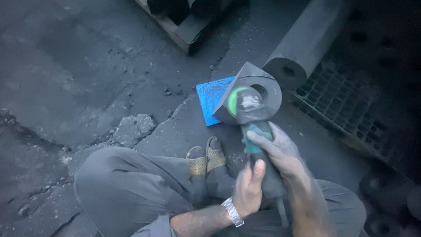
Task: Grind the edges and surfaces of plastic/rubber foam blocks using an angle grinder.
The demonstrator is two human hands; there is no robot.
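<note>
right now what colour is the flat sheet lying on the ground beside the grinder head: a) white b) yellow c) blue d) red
c: the flat sheet on the cracked ground is bright blue, partly covered by the dark ring-shaped piece that the angle grinder, held in the left hand and right hand, is against.

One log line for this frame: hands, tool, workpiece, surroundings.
left hand: rear of grinder handle | right hand: grinder body | angle grinder: on dark ring-shaped block | blue sheet: beside block | floor: cracked

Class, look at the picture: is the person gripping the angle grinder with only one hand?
No: both the left hand and the right hand wrap the angle grinder.
</note>
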